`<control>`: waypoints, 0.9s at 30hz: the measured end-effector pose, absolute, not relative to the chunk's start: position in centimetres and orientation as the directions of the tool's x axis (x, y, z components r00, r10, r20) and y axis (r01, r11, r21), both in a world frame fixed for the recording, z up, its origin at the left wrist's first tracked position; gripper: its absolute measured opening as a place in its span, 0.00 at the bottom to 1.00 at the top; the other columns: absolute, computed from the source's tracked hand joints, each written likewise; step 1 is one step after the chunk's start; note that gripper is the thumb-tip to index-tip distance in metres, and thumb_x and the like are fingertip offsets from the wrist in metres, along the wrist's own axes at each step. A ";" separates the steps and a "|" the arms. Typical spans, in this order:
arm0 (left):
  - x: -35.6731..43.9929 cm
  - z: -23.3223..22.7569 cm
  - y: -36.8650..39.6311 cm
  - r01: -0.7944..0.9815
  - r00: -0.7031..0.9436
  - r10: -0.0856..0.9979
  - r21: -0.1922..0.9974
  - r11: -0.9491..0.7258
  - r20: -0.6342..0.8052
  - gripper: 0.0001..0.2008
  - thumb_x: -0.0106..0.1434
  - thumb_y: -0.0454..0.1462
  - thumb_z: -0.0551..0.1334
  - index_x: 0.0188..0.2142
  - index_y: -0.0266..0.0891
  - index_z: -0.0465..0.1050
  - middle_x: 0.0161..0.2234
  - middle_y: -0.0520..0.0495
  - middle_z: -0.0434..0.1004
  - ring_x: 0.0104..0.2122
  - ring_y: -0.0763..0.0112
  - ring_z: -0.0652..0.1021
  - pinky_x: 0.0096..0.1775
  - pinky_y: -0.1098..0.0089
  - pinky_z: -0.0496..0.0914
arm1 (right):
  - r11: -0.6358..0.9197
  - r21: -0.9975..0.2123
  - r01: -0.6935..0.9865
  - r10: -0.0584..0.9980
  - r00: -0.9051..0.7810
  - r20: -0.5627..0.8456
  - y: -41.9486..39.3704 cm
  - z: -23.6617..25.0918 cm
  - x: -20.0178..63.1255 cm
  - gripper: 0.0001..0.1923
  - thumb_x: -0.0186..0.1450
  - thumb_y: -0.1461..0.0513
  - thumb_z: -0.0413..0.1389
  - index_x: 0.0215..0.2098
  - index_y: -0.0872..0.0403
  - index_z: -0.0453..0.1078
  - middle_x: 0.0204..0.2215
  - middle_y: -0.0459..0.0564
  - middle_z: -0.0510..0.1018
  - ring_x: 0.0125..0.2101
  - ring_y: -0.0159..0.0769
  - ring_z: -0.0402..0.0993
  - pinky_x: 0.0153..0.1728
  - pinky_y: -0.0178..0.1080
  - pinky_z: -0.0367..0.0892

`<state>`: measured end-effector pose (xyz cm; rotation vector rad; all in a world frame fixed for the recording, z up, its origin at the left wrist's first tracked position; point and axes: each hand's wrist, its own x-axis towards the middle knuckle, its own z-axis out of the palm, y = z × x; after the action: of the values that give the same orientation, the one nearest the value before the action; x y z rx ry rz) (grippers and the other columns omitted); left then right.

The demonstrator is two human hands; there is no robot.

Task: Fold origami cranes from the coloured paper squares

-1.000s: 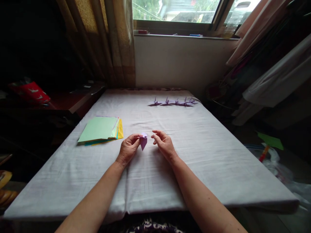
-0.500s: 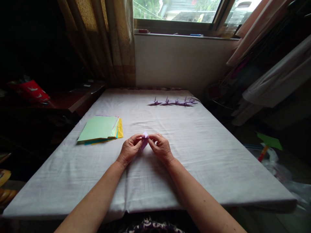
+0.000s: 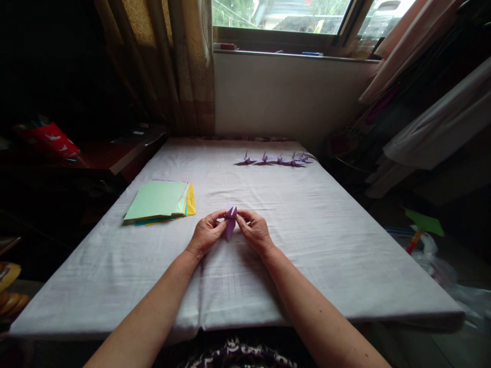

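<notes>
A small folded piece of purple origami paper [image 3: 230,225] is held upright between my two hands above the middle of the table, two narrow points sticking up and one tapering down. My left hand [image 3: 207,231] pinches its left side between thumb and fingers. On the other side, the thumb and fingertips of my right hand [image 3: 254,228] close on its right edge. Several finished purple paper cranes [image 3: 264,159] stand in a row near the far edge. To the left of my hands lies a stack of square coloured paper [image 3: 159,199], pale green on top.
A white cloth [image 3: 326,276] covers the table, with creases in it. At the left, a red container [image 3: 51,139] sits on a dark side desk. Beyond the table are a curtain [image 3: 194,71] and a window; clothes hang at the right.
The folded purple paper has turned between my fingers: two separate points now show at its top, where a paler flap showed before. My hands have barely moved.
</notes>
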<state>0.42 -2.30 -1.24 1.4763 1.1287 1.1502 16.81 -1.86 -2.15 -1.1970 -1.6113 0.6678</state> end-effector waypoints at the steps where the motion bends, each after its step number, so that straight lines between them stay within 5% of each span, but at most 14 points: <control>1: 0.4 -1.2 -2.3 0.123 0.147 0.980 0.981 -0.151 0.132 0.23 0.55 0.46 0.66 0.46 0.36 0.78 0.37 0.45 0.82 0.23 0.76 0.75 0.26 0.75 0.70 | 0.357 -0.852 0.384 0.927 -0.035 0.373 -1.8 -2.2 16.8 0.11 0.64 0.58 0.54 0.40 0.50 0.78 0.35 0.47 0.82 0.29 0.34 0.75 0.33 0.36 0.70; 9: 0.6 -0.9 -2.3 0.183 0.107 0.986 0.973 -0.144 0.125 0.19 0.57 0.49 0.64 0.40 0.37 0.80 0.34 0.47 0.82 0.30 0.69 0.78 0.32 0.74 0.70 | 0.348 -0.843 0.410 0.928 -0.026 0.371 -2.0 -2.2 16.6 0.10 0.64 0.58 0.55 0.40 0.48 0.78 0.35 0.46 0.82 0.29 0.34 0.76 0.34 0.36 0.70; 27: 0.1 -0.5 -2.5 0.235 0.230 0.971 0.964 -0.121 0.066 0.19 0.58 0.50 0.63 0.35 0.36 0.78 0.28 0.50 0.78 0.27 0.72 0.74 0.29 0.75 0.66 | 0.431 -0.882 0.190 0.901 -0.043 0.431 -1.9 -1.3 16.9 0.09 0.62 0.57 0.58 0.37 0.51 0.78 0.33 0.50 0.80 0.31 0.34 0.74 0.33 0.36 0.71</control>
<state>0.08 -2.48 -0.45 1.5592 1.1699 0.9795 16.89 -1.91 -1.30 -1.0022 -1.5286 0.7702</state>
